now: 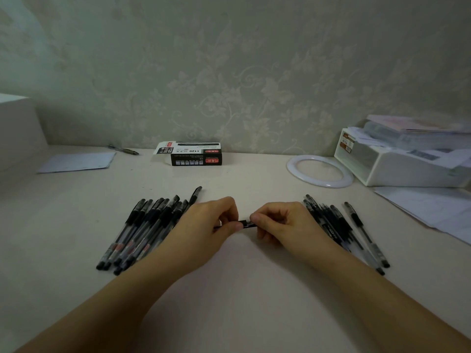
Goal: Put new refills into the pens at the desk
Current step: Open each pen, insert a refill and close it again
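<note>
Both hands meet over the middle of the pale desk (229,289) on one black pen (246,223) held level. My left hand (211,220) grips its left part with curled fingers. My right hand (277,220) pinches its right part between thumb and fingers. Most of the pen is hidden inside the hands. Several black gel pens (142,230) lie in a fanned pile to the left. Another pile of several pens (339,228) lies to the right, partly behind my right wrist.
A black and white pen box (193,155) with an open flap stands at the back by the wall. A white ring (319,170), a white organiser (397,164) with papers, loose sheets (433,207), a paper (76,161) and a lone pen (125,150) lie around.
</note>
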### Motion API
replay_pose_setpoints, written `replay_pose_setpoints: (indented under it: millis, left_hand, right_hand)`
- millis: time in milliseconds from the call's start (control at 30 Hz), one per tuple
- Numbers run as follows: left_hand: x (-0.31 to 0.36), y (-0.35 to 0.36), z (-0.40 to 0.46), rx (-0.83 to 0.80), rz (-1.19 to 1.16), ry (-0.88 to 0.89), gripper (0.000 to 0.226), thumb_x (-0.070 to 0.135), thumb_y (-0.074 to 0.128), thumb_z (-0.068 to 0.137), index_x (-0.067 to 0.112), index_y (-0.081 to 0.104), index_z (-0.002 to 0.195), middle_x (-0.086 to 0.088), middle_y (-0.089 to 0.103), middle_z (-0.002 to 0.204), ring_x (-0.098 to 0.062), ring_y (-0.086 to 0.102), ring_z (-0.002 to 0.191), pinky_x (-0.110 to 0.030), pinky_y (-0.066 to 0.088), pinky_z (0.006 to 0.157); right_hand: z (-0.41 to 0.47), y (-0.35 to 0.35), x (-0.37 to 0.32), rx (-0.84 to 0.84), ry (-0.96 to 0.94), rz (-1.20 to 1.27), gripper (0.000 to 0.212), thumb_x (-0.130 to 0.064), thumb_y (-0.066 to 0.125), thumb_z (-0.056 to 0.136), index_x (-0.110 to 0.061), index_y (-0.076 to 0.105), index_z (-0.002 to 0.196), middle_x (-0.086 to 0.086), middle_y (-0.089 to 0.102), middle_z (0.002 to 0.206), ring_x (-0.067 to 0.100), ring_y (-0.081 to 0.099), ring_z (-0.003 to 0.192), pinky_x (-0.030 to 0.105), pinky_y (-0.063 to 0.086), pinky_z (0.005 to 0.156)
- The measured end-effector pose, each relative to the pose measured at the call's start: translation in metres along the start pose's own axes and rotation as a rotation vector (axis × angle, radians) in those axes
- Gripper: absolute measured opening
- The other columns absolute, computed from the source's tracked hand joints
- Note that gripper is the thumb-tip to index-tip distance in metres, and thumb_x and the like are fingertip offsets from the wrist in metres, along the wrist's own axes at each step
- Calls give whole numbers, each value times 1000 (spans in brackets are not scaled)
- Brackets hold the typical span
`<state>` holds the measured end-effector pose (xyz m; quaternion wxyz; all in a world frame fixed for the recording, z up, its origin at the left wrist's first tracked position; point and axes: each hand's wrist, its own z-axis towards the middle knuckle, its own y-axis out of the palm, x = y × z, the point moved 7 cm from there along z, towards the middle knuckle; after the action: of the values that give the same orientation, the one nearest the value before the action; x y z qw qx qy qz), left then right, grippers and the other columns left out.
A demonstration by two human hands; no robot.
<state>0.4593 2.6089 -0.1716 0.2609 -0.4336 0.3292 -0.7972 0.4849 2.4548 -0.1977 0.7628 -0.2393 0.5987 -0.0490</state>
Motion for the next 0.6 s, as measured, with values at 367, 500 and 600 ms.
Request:
replay_pose_setpoints:
  millis: [367,500,600]
  left_hand:
    - [2,-3,0,44,16,29,12,29,64,89,22,58,81,11,58,69,-5,53,68,-12,37,59]
    - [1,-8,1,74,28,41,13,29,65,88,23,56,81,14,56,69,-4,54,70,-10,38,61]
    - [0,-20,2,186,97,31,12,28,63,88,23,54,82,12,52,76,-2,51,68,-12,36,59]
  right_hand:
    - [1,2,-1,2,16,1,19,-33,65,93,-25,74,77,-3,71,68,3,60,60,16,45,58]
    - [3,4,-2,42,-29,11,17,-31,64,94,-22,74,83,-3,70,69,2,59,59,12,44,57]
    - [5,0,-2,145,-59,27,10,-33,63,93,-27,71,94,-5,72,75,4,62,59,18,50,60]
